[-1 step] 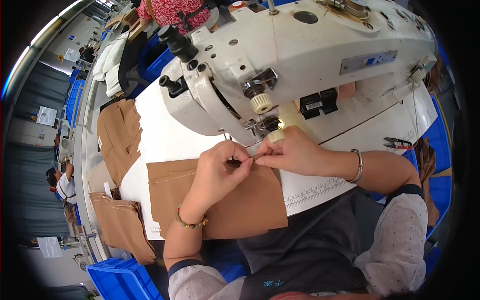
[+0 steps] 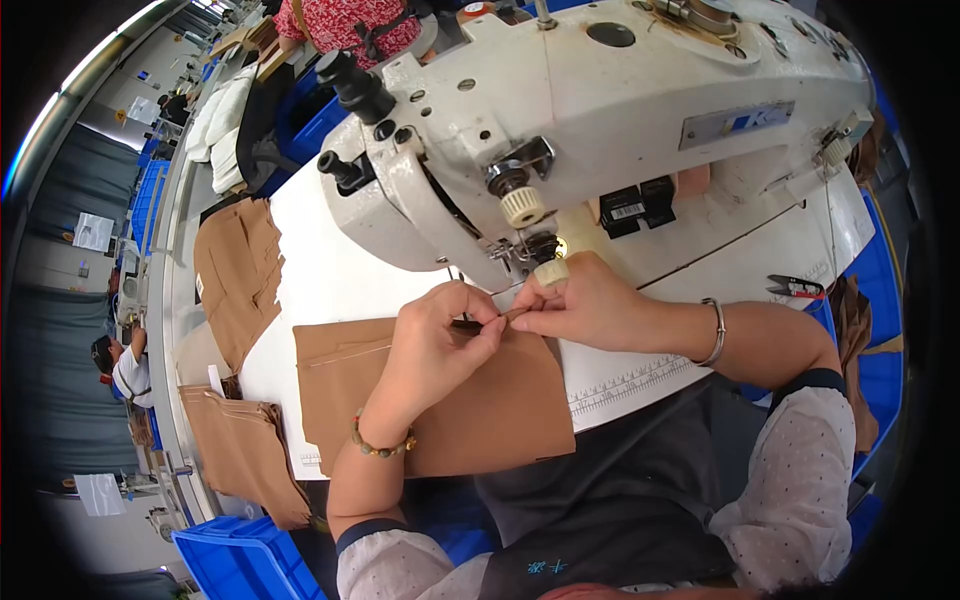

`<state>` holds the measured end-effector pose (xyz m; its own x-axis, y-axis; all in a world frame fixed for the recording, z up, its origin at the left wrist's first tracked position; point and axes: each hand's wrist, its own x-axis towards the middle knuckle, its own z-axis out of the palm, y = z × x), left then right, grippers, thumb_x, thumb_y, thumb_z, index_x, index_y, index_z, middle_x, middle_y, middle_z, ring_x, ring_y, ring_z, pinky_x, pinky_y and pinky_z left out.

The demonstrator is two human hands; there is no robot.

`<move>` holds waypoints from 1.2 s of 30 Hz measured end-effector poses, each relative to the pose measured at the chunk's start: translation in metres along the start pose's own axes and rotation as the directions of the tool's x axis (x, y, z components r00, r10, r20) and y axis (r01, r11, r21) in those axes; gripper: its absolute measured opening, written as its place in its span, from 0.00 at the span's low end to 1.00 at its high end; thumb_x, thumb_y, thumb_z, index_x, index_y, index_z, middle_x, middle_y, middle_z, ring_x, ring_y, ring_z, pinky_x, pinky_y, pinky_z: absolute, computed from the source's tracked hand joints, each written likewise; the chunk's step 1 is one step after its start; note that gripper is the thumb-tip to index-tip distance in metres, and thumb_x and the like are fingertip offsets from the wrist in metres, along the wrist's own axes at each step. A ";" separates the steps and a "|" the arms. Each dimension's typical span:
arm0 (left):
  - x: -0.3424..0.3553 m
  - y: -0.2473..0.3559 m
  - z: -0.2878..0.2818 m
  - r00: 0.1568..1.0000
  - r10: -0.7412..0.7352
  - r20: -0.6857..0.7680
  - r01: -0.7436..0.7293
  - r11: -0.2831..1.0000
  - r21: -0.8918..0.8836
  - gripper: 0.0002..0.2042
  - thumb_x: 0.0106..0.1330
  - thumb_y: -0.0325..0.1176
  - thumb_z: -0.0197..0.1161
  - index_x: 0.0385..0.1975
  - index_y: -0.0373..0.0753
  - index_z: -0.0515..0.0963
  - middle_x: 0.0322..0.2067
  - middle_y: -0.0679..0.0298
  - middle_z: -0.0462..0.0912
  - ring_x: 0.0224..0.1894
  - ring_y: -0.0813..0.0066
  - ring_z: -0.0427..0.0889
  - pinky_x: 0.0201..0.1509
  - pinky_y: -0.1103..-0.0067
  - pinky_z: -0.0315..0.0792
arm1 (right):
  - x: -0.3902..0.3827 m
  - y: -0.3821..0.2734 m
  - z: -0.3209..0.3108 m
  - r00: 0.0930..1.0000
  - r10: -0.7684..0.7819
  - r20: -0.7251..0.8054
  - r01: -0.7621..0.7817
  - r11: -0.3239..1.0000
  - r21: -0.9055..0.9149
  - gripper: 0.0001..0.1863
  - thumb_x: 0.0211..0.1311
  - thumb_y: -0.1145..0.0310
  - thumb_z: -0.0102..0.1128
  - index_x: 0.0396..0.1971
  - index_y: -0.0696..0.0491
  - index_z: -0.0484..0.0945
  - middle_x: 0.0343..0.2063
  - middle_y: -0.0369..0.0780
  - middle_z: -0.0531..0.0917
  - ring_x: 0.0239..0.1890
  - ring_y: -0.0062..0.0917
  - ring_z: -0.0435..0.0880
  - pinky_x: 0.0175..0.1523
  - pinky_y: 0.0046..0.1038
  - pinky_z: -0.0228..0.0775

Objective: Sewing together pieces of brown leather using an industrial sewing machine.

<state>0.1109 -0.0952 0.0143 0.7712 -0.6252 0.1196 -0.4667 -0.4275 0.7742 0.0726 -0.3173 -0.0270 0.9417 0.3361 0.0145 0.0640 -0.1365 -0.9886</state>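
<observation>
Just below the needle area of a white sewing machine (image 2: 590, 110), both my hands pinch the edge of a brown fabric piece (image 2: 470, 420). My left hand (image 2: 445, 335), a beaded bracelet at its wrist, is closed with thumb and forefinger on the cloth's upper edge. Close against it, my right hand (image 2: 590, 310) pinches a small fold of the same edge; a metal bangle circles that wrist. A dark bit shows between the left fingers, too small to make out. The rest of the fabric lies flat on the white table (image 2: 350, 290), its near edge at the table's front.
Stacks of brown cut pieces (image 2: 240, 280) and folded brown fabric (image 2: 245, 450) lie at the left. Thread snips (image 2: 796, 287) rest at the right, beyond a printed ruler (image 2: 640, 385). Blue crates (image 2: 245, 560) stand around the table. A person in red (image 2: 360, 25) is across from me.
</observation>
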 end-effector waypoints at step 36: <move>-0.076 0.058 -0.065 0.898 0.047 -0.438 -0.162 0.960 -0.229 0.03 0.72 0.25 0.62 0.37 0.34 0.75 0.33 0.68 0.76 0.35 0.82 0.75 0.43 0.85 0.69 | -0.058 -0.060 0.017 0.990 -0.139 -0.018 0.131 0.966 -0.225 0.18 0.47 0.65 0.81 0.21 0.58 0.77 0.17 0.38 0.80 0.19 0.20 0.75 0.26 0.25 0.66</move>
<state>0.0535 -0.0306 0.0907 0.8601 -0.2954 0.4159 -0.4736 -0.1598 0.8661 0.0079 -0.3124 0.0294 0.9296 0.3348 0.1542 0.2595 -0.2972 -0.9189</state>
